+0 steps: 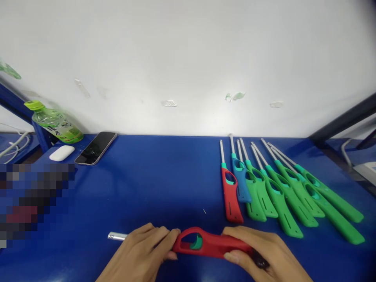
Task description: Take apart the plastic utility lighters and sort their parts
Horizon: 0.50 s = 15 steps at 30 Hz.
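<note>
I hold a red long-neck lighter [210,244] crosswise near the front edge of the blue table [164,184]. My right hand [264,254] is wrapped round its handle end. My left hand [143,252] grips the metal nozzle [116,236], whose tip pokes out to the left. A teal trigger shows in the lighter's handle loop. To the right lies a row of similar lighters: a red one [230,194], a blue one [241,182] and several green ones [288,196], nozzles pointing to the wall.
At the back left stand a green-capped bottle [54,123], a white earbud case [61,152] and a dark phone [95,148]. A blurred patch covers the left side. A white wall rises behind; dark frame bars slant at both sides.
</note>
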Motion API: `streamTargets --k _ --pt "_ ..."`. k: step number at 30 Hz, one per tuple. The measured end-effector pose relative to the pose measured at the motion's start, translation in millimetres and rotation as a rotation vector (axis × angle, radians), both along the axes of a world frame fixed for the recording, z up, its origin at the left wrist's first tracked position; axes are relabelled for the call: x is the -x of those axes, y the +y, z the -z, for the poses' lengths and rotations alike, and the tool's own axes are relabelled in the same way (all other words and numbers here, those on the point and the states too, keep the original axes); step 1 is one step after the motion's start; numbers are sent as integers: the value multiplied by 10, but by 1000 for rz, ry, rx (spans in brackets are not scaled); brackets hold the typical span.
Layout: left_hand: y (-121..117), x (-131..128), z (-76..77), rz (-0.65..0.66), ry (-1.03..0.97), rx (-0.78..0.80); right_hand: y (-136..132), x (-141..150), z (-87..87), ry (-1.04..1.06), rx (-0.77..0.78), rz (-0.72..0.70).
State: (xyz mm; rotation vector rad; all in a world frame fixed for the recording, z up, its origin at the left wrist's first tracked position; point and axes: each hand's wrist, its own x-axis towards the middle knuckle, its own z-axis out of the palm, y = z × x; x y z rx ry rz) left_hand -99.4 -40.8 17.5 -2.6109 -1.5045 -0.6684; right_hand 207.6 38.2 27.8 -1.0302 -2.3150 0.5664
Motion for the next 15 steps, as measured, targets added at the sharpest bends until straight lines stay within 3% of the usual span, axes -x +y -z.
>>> streamTargets --k 2,4,10,15 --pt "-84 83 134 -21 18 32 53 39 -35 16 -42 -88" --pt "-118 138 168 -72 35 36 87 48 -54 20 -78 -143" --pt "62 110 -81 -92 -172 105 39 -22 12 -28 -14 -39" --pt "74 89 6 -114 -178 128 3 -35 125 -32 -5 -23"
